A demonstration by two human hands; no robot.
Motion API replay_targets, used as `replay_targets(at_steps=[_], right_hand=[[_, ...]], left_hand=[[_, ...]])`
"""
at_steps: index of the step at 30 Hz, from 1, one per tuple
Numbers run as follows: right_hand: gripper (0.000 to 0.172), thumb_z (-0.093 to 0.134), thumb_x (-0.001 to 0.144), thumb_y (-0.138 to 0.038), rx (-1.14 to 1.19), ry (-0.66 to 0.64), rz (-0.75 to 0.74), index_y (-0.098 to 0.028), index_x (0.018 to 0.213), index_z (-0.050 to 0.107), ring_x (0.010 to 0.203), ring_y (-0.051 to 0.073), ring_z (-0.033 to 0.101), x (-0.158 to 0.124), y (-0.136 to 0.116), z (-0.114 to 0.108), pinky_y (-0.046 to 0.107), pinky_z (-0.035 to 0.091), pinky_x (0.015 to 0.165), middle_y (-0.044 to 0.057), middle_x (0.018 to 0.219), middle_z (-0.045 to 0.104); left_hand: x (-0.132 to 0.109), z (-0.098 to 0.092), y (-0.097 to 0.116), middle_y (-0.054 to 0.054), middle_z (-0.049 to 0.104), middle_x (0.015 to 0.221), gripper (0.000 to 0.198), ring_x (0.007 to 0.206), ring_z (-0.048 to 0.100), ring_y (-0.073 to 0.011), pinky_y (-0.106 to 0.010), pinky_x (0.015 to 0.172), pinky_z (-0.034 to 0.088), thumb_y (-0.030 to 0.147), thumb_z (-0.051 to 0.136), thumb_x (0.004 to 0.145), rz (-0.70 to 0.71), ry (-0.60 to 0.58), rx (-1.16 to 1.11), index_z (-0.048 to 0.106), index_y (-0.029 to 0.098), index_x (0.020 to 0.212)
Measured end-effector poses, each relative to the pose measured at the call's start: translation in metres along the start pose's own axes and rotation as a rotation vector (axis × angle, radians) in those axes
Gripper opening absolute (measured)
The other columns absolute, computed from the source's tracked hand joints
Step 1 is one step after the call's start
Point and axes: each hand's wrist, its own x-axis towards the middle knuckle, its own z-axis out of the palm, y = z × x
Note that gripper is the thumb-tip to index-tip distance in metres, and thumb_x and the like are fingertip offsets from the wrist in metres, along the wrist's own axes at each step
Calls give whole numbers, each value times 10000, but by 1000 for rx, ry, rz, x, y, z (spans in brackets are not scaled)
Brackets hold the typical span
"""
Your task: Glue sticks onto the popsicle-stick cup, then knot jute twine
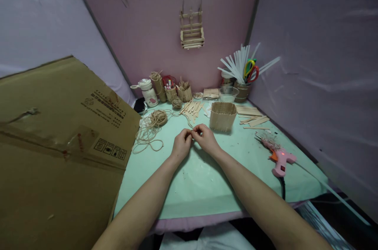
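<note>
Fingertips of your left hand and right hand are pinching closed on what looks like a short twine piece, lying nine-to-three between them, stick box at one o'clock.

Passage lies over the near table; cardboard blocks left, twine and stick box crowd ahead.

The left forearm and right forearm, both bare, reach forward and converge, and the left hand and right hand meet knuckles-up, fingers curled, with thumbs and fingertips pinched close together.
</note>
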Motion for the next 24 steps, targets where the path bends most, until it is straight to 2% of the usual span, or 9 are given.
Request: replay_targets(at_steps=[8,14,20,24], right_hand=[[112,520,783,-267,11,51,-8,-211,688,541,723,171,507,0,4,1,298,395,684,14,721,559],[125,505,761,-276,17,203,160,-227,650,476,697,183,489,6,22,10,302,380,668,6,665,535],[120,451,766,-274,-7,292,204,-238,657,417,696,185,475,10,23,16,310,369,678,8,683,510],[138,472,768,-328,96,239,212,-229,675,453,668,176,479,12,20,9,299,375,658,-3,671,520]], left_hand=[[0,1,5,5,609,698,70,666,515,-150,-255,673,369,161,551,778,-16,7,32,597,195,740],[-5,9,12,19,559,612,124,605,466,-141,-252,610,312,207,571,780,-61,-5,113,551,196,658],[-12,14,17,19,549,609,131,605,468,-138,-253,609,312,200,544,781,-54,-18,141,525,195,651],[-11,17,14,17,561,623,123,614,488,-133,-249,614,335,233,536,792,-48,-3,101,543,189,677]])
